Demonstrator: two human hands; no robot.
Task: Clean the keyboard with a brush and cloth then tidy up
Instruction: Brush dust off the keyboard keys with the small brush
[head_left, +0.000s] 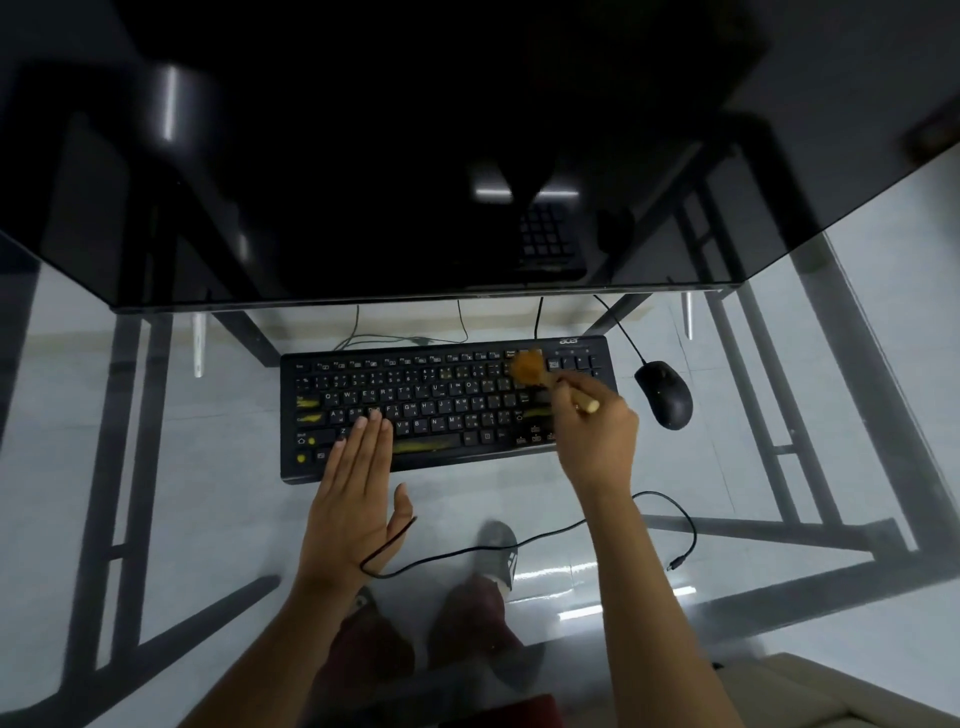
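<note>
A black keyboard (431, 400) with yellow marks on some keys lies on the glass desk (208, 493) in front of the monitor. My right hand (602, 441) grips a wooden-handled brush (532, 370), and its brown bristles rest on the keys at the keyboard's upper right. My left hand (358, 493) lies flat, fingers together, on the keyboard's lower left edge. No cloth is in view.
A large dark monitor (415, 156) fills the top of the view. A black mouse (665, 392) sits right of the keyboard. A loose black cable (519, 543) curls across the glass near my wrists. Legs and shoes show through the glass below.
</note>
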